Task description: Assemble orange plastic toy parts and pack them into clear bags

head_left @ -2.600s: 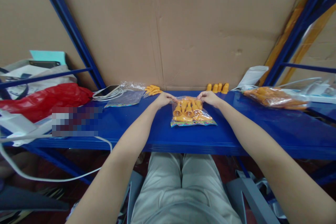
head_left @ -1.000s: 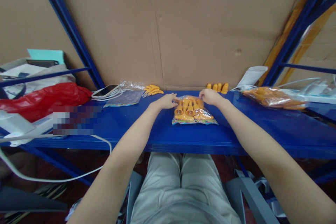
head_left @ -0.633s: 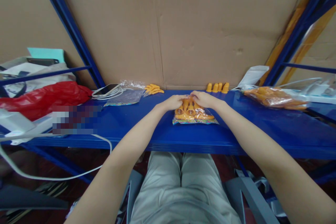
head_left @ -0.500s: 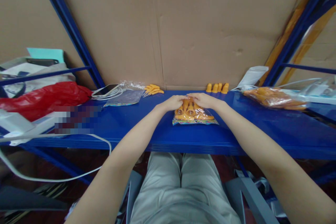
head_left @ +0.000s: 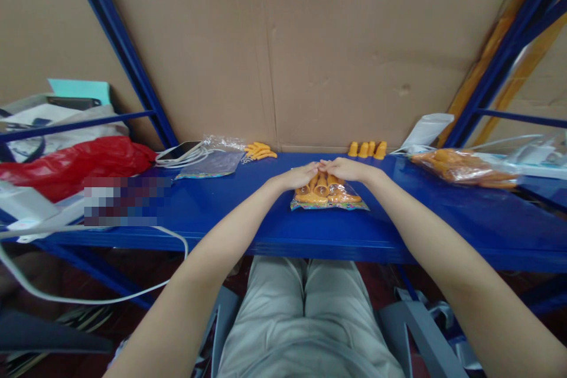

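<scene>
A clear plastic bag (head_left: 331,197) with a colourful bottom strip lies flat on the blue shelf (head_left: 266,221), packed with orange rubber pieces. Both hands rest on its far top edge. My left hand (head_left: 297,176) and my right hand (head_left: 346,169) have their fingers pressed together, and the fingertips meet at the middle of the bag's mouth. The fingers hide the top edge of the bag.
Loose orange pieces (head_left: 367,149) stand in a row by the cardboard wall, with more orange pieces (head_left: 259,151) to the left. A phone with a cable (head_left: 179,153), flat bags (head_left: 213,163) and a red bag (head_left: 75,162) lie left. A larger bag of orange pieces (head_left: 463,166) lies right.
My hands have slid inward from the bag's two top corners along its top edge until the fingertips meet in the middle. The bag has stayed flat in place.
</scene>
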Available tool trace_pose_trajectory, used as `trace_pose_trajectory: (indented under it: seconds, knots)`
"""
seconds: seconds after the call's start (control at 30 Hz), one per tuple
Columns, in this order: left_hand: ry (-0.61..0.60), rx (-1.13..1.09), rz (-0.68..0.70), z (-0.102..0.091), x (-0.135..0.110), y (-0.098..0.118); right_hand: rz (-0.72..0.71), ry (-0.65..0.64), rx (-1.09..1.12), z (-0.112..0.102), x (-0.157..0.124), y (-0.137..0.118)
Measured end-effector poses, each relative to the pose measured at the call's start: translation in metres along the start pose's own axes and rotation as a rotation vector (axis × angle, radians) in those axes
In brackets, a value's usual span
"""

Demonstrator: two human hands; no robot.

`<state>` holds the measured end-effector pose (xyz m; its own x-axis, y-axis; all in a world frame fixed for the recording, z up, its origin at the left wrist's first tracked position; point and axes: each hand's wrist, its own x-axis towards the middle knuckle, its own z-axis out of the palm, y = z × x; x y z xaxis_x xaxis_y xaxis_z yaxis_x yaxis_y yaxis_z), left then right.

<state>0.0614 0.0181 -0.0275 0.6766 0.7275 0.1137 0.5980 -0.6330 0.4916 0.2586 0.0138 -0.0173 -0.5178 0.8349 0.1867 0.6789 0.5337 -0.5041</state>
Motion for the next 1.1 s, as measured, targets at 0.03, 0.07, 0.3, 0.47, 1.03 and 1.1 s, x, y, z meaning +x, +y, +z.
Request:
trace_pose_trajectory:
  seconds: [0.03,0.07,0.3,0.47,1.03,1.1]
  knots:
    - [-0.022,0.020,-0.027,0.000,0.000,0.001,0.002,0.001,0.016,0.000,0.001,0.002]
    - [-0.037,0.038,-0.051,0.000,0.000,0.002,0.005,0.004,0.029,0.000,0.001,0.003]
    - [0.023,0.102,-0.124,0.003,0.012,-0.004,0.007,0.077,0.076,0.009,0.006,0.016]
    - [0.144,0.091,-0.143,0.004,0.016,-0.012,0.009,0.191,0.029,0.021,0.010,0.018]
    - [0.242,0.229,-0.169,-0.008,-0.004,0.003,0.079,0.544,0.019,0.004,0.002,0.015]
    - [0.233,0.182,-0.155,-0.010,-0.004,0.002,0.083,0.443,0.008,0.007,0.002,0.015]
